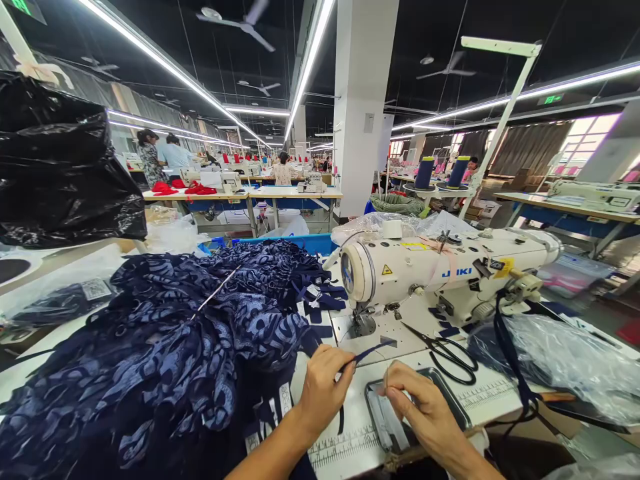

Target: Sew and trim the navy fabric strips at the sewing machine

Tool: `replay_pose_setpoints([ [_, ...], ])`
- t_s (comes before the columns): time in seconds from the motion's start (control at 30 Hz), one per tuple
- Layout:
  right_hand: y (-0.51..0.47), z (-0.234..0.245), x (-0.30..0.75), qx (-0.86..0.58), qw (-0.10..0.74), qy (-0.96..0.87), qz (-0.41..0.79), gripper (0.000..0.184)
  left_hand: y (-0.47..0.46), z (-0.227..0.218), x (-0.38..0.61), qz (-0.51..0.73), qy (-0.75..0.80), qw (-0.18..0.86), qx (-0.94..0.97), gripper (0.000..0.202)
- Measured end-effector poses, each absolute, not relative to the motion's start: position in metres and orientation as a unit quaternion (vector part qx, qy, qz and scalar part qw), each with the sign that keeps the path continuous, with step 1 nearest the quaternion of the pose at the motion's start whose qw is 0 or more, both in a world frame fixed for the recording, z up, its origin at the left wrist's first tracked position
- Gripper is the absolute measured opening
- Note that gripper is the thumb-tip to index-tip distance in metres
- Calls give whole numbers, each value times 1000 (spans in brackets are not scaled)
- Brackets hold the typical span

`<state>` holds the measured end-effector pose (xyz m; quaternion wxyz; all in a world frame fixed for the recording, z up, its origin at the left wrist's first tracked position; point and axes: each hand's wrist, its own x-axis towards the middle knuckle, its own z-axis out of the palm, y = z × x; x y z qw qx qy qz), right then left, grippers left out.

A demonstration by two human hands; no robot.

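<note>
My left hand (324, 381) is closed, pinching a narrow navy strap (374, 349) between thumb and fingertips. The strap's free end points right, in front of the sewing machine (405, 263). My right hand (417, 402) is closed too, thumb against fingers, over a dark-rimmed tray (376, 417) at the table's front edge. What it pinches, perhaps a thread, is too fine to make out. Black-handled scissors (453, 360) lie open beyond that hand. Left of my hands spreads a large heap of navy patterned fabric (200, 333), with white labels near the machine's needle.
Clear plastic bags (575, 360) lie at the right beside a hanging navy strip (513, 350). A black plastic bag (65, 160) hangs at the upper left. Two navy thread cones (424, 173) stand behind the machine. Several people work at tables further back.
</note>
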<state>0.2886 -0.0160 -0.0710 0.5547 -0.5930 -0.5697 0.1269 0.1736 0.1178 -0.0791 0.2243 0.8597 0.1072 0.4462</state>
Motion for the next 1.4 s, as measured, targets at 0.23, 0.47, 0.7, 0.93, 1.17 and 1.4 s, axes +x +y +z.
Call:
replay_pose_setpoints([
  [0.23,-15,-85,281,-441,705,-464,305,26,117,-77,173,462,19,116,879,15],
  [0.47,-6,-88,272,-402,765,-318,389,26,117,-78,173,438,35,133,888,17],
  [0.7,1,-89,268,-376,782,-195,457,26,114,-82,177,402,101,246,876,15],
  [0.93,8,-92,269,-333,795,-132,489,21,115,-82,178,360,161,319,862,12],
  [1.17,0,-95,254,-283,748,-154,580,32,117,-87,179,384,131,237,883,16],
  [1.4,-18,-98,249,-426,595,-403,550,44,130,-82,176,455,168,243,840,14],
])
